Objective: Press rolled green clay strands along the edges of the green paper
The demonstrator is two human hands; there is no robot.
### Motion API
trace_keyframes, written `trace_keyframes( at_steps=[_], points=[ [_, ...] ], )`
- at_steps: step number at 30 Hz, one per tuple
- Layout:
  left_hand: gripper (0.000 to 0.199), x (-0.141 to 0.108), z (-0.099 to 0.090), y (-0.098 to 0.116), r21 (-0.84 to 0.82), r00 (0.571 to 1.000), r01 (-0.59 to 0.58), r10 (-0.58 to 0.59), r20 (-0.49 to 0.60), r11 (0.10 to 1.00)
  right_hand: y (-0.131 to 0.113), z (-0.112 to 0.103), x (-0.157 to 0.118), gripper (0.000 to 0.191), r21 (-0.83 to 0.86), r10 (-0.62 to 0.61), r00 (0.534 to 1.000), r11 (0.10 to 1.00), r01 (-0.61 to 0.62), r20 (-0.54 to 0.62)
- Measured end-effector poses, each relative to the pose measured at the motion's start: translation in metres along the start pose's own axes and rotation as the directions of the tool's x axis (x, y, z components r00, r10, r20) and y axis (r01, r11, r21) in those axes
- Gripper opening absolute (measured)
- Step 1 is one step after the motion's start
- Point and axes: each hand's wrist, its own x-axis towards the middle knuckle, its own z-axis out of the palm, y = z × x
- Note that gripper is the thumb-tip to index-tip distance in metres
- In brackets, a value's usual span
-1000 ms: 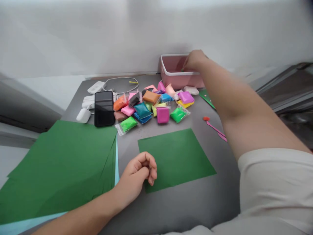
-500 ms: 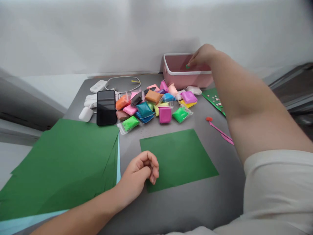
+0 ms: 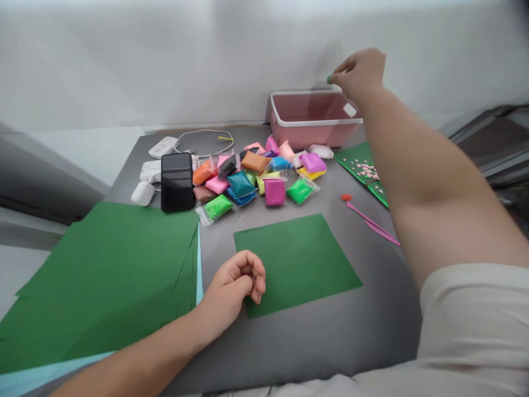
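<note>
My right hand (image 3: 359, 74) is raised above the right end of a pink bin (image 3: 316, 132) with a white rim, pinching a small green piece (image 3: 329, 80) between its fingertips. What the piece is cannot be made out. A white object (image 3: 349, 110) shows inside the bin. My left hand (image 3: 239, 281), its fingers curled and nothing visible in them, rests over the left edge of a green sheet (image 3: 303, 264). Several colourful soft packets, among them a magenta one (image 3: 275, 192) and a teal one (image 3: 241, 184), lie beyond the sheet.
At the left lies a stack of green sheets (image 3: 111, 275). Behind it are a black phone (image 3: 177, 182), a white earbud case (image 3: 142, 193) and a cable (image 3: 206, 130). On the right are a pink tool (image 3: 372, 221) and a green mat (image 3: 351, 160) with small pale pieces.
My right hand has risen out of the pink bin with the small green piece, moving up and slightly right. The white object in the bin has come into view. My left hand keeps its pose.
</note>
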Motion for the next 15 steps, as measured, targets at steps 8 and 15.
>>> trace_keyframes(
  at_steps=[8, 15],
  points=[
    [0.023, 0.003, 0.000, -0.001, 0.002, 1.000, -0.010, 0.010, -0.002, 1.000, 0.004, -0.012, -0.007, 0.042, -0.188, -0.022, 0.999, 0.982, 0.028, 0.035],
    [0.023, 0.002, 0.001, 0.000, 0.011, 1.000, -0.015, 0.015, 0.003, 1.000, 0.007, -0.010, -0.014, 0.040, -0.165, -0.050, 0.999, 0.985, 0.049, -0.005]
  ],
)
